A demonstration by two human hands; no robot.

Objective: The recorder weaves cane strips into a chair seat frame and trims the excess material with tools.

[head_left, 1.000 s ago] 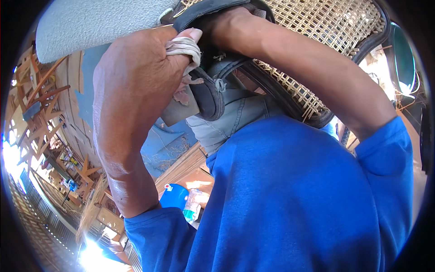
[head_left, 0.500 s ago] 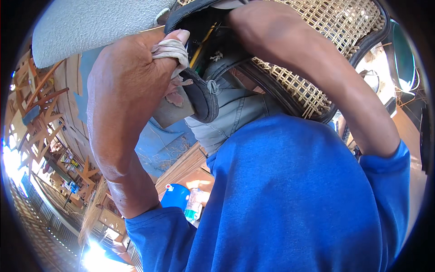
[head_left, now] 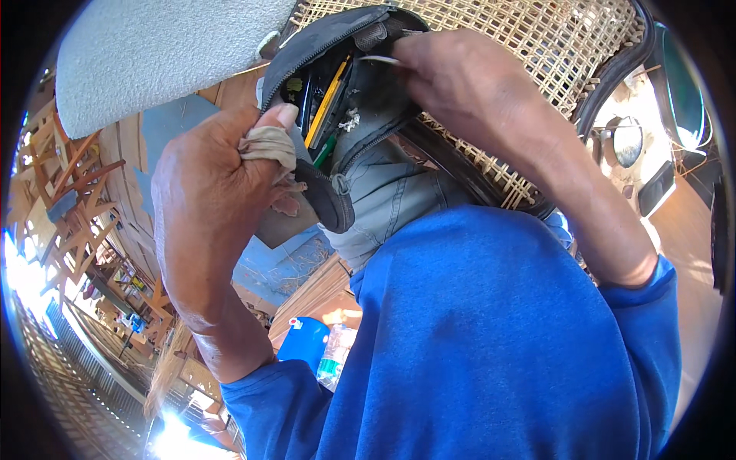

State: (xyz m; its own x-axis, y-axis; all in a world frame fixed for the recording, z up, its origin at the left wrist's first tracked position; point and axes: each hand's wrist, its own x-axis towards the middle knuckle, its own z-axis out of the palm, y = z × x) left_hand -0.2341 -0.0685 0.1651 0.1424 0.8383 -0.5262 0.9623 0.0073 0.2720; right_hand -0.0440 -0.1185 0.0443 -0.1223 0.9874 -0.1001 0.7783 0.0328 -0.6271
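To the left of the grip of the left hand (head_left: 215,169), wooden frames (head_left: 77,184) are overlapping too thickly to count in a cluttered, workshop-like space; below that grip, one blue sheet (head_left: 280,264) is lying. One pale textured slab (head_left: 169,61) is slanting above it. One dark-rimmed woven cane panel (head_left: 529,38) is stretching behind the right hand (head_left: 464,84).

One black zippered pouch (head_left: 313,50) is gaping between both grips. The left grip is clamping its edge, one cloth strip (head_left: 270,144) wrapping a digit. The right grip is blurring at the pouch's other side, one slim pale piece (head_left: 381,60) showing just beside it; I cannot tell whether it is closed.

Between the grips, one yellow pencil-like stick (head_left: 326,103) and one green item (head_left: 325,151) are lying inside the pouch. Well below the left grip, one blue container (head_left: 305,340) is sitting beside one clear bottle (head_left: 334,356), whose greenish label is showing print too small to read.
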